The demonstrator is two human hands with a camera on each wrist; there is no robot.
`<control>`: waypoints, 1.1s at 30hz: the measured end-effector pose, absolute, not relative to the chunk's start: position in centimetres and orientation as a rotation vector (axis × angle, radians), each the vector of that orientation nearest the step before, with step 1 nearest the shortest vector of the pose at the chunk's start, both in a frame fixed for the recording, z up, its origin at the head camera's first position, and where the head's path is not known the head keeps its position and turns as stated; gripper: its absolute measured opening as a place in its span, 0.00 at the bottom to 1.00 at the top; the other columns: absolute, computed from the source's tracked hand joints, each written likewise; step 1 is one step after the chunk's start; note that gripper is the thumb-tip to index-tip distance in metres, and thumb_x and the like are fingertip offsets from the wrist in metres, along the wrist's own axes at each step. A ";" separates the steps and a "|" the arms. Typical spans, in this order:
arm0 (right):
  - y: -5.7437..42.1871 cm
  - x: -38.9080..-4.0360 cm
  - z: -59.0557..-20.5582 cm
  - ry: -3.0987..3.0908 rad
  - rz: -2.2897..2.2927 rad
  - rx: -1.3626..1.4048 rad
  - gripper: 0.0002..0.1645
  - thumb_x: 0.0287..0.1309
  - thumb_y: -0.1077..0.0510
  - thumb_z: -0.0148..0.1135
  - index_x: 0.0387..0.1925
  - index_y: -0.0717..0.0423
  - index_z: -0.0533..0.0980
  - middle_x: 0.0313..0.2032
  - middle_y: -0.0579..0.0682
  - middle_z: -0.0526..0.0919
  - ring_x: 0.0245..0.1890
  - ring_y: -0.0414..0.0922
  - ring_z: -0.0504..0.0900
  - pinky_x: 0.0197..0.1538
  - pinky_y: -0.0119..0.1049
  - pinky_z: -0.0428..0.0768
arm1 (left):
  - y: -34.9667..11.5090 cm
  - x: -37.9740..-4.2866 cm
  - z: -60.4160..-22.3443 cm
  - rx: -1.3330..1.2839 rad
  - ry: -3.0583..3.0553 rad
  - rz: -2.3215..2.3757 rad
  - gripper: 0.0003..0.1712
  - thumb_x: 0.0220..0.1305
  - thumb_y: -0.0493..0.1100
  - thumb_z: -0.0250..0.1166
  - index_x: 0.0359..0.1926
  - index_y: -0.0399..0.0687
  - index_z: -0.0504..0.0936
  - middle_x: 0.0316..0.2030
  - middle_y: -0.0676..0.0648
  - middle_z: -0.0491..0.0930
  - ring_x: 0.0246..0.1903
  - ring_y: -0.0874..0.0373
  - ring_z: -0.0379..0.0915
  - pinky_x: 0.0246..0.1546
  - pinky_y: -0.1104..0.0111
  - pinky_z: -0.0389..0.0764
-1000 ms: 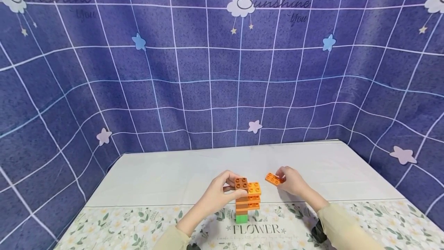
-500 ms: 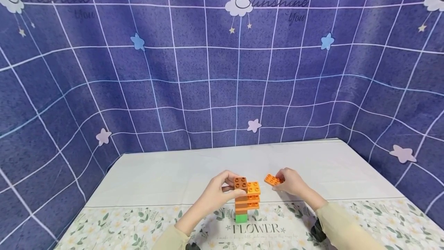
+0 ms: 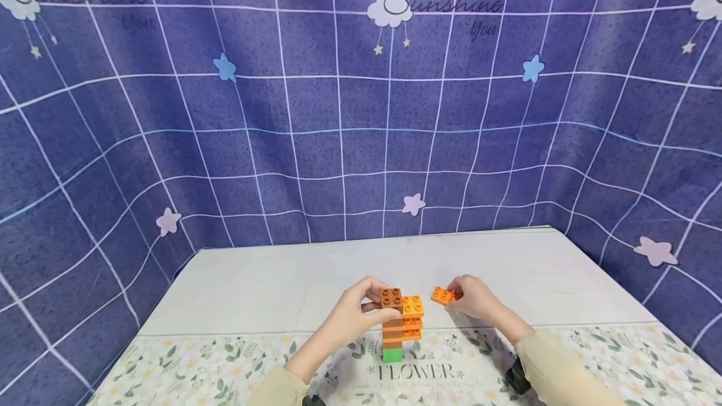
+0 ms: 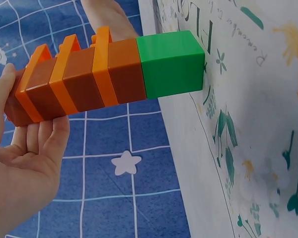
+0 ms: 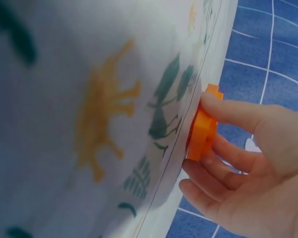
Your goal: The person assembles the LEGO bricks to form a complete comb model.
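A tower of toy building bricks [image 4: 84, 79] stands upright on the table, with a green brick [image 3: 392, 354] at its foot and brown bricks alternating with thin orange plates above. The orange plates [image 3: 412, 307] jut out to the right, studs up. My left hand [image 3: 361, 312] grips the brown top brick [image 3: 392, 297] between thumb and fingers. To the right, my right hand [image 3: 476, 297] pinches a loose orange plate brick [image 5: 202, 131] by its edges, close over the table surface. Part of that plate is hidden by the fingers in the head view.
The table [image 3: 254, 287] has a plain white cloth at the back and a floral cloth [image 3: 220, 368] with the word FLOWER in front. A purple-blue grid curtain [image 3: 316, 143] hangs behind the table and on both sides.
The loose orange plate in my right hand has lowered slightly and turned a little. My left hand keeps its hold on the tower, which stays in place.
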State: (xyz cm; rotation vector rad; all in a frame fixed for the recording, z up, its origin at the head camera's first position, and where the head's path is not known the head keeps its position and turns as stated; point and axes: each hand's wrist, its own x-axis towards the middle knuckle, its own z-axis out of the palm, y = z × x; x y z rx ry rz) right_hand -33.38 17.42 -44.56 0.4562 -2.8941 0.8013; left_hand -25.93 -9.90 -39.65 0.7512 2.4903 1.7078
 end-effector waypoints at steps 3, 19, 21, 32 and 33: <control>17.3 -33.2 -44.4 -2.883 0.795 0.492 0.20 0.37 0.62 0.74 0.37 0.66 0.81 0.28 0.51 0.76 0.28 0.43 0.71 0.32 0.36 0.72 | -9.9 -25.9 -39.7 0.748 2.496 1.702 0.22 0.55 0.50 0.70 0.48 0.47 0.76 0.38 0.49 0.76 0.41 0.59 0.73 0.51 0.76 0.77; 17.0 -32.2 -42.7 -2.703 0.913 0.526 0.22 0.44 0.60 0.71 0.42 0.70 0.79 0.37 0.60 0.81 0.37 0.54 0.79 0.46 0.48 0.79 | -9.9 -26.2 -39.6 0.757 2.497 1.697 0.23 0.55 0.50 0.69 0.48 0.47 0.75 0.39 0.49 0.75 0.42 0.58 0.73 0.52 0.75 0.76; 17.0 -32.1 -42.4 -2.678 0.912 0.547 0.21 0.44 0.64 0.69 0.43 0.70 0.79 0.39 0.63 0.82 0.42 0.57 0.80 0.49 0.51 0.78 | -9.9 -26.3 -39.6 0.759 2.497 1.700 0.22 0.55 0.50 0.69 0.48 0.47 0.75 0.39 0.49 0.76 0.42 0.58 0.73 0.51 0.75 0.77; 17.0 -31.4 -41.4 -2.648 0.946 0.532 0.20 0.47 0.65 0.67 0.45 0.67 0.79 0.41 0.61 0.82 0.36 0.49 0.80 0.38 0.38 0.81 | -9.9 -26.3 -39.7 0.767 2.499 1.699 0.22 0.55 0.50 0.70 0.48 0.48 0.75 0.38 0.49 0.76 0.41 0.59 0.74 0.51 0.76 0.77; 17.0 -31.3 -41.3 -2.644 0.949 0.535 0.20 0.47 0.65 0.67 0.45 0.67 0.79 0.41 0.61 0.82 0.36 0.49 0.79 0.37 0.38 0.81 | -9.9 -26.3 -39.8 0.762 2.497 1.698 0.22 0.55 0.50 0.69 0.49 0.48 0.75 0.38 0.49 0.76 0.42 0.59 0.74 0.51 0.76 0.77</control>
